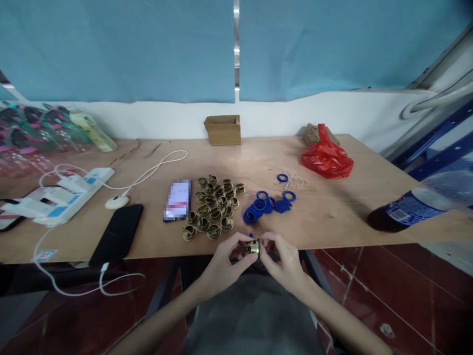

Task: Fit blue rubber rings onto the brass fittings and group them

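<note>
A small brass-coloured round fitting (pixel 253 248) is held between my two hands, just off the table's front edge. My left hand (pixel 229 256) pinches it from the left side with thumb and fingers. From the right, my right hand (pixel 281 259) closes thumb and fingers on its dark rim. Just beyond them lies a pile of blue rings (pixel 260 204), some flat and some standing in a row. Left of the rings, several similar brass fittings (pixel 215 213) sit in a cluster. One separate blue ring (pixel 282 177) rests beside some thin clear rings (pixel 294 181).
A lit phone (pixel 177 199) and a dark phone (pixel 117 234) lie left, near a white power strip (pixel 77 195) with cables. A cardboard box (pixel 222 130) and red plastic bag (pixel 328 155) stand at the back. A cola bottle (pixel 410 209) lies right; clear bottles (pixel 48 130) crowd the far left.
</note>
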A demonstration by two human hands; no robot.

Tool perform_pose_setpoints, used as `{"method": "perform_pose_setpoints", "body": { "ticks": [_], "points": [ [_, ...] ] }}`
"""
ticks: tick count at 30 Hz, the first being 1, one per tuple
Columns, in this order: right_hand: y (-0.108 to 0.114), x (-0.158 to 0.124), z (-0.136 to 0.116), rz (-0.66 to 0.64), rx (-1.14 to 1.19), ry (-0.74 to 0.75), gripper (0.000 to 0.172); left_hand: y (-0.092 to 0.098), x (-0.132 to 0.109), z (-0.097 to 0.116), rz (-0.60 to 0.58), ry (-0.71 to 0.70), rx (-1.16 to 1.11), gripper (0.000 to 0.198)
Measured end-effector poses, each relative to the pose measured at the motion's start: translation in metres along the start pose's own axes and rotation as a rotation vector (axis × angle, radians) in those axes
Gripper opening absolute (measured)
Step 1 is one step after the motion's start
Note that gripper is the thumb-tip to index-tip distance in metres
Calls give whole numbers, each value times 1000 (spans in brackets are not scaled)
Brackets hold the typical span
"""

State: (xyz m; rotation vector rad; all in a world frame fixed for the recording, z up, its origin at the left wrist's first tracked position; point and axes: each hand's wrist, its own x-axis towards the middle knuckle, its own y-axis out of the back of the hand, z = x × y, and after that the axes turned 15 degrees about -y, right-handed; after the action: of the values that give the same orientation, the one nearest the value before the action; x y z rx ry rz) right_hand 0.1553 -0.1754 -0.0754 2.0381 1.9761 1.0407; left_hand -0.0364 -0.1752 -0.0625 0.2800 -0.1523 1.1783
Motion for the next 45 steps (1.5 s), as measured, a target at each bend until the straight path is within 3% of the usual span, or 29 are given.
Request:
{"method": "perform_pose_setpoints", "body": {
  "ticks": [6, 8, 12, 15, 24, 29, 33, 36, 41, 45],
  "points": [
    [1, -1, -2, 5, 17, -4, 9, -2, -1, 0, 31, -18, -2, 20],
    [4, 0, -4, -88, 103, -69, 10, -2, 0, 0, 40, -21, -3, 20],
    [9, 3, -5, -428, 371, -293, 26, -1, 0, -1, 45, -24, -40, 21],
    [7, 4, -2, -511, 522, -411, 37, 0, -1, -2, 15, -46, -42, 22],
    [0, 2, 0, -441, 514, -449, 60, -2, -3, -5, -61, -48, 6, 19],
    [1, 3, -4, -422, 535, -470, 63, -4, -3, -8, -46, -58, 40, 18],
    [3, 3, -6, -377, 576, -484, 58, -3, -2, -11, -1, -66, 61, 17],
    [8, 8, -2, -259, 539, -464, 51, 2, 0, -12, 76, -84, 98, 17],
    [25, 25, 21, -11, 186, -334, 32, 13, 2, -15, 87, -228, 306, 21],
    [33, 33, 40, 43, -63, -218, 21, 15, 2, -19, 31, -413, 572, 26]
  ]
}}
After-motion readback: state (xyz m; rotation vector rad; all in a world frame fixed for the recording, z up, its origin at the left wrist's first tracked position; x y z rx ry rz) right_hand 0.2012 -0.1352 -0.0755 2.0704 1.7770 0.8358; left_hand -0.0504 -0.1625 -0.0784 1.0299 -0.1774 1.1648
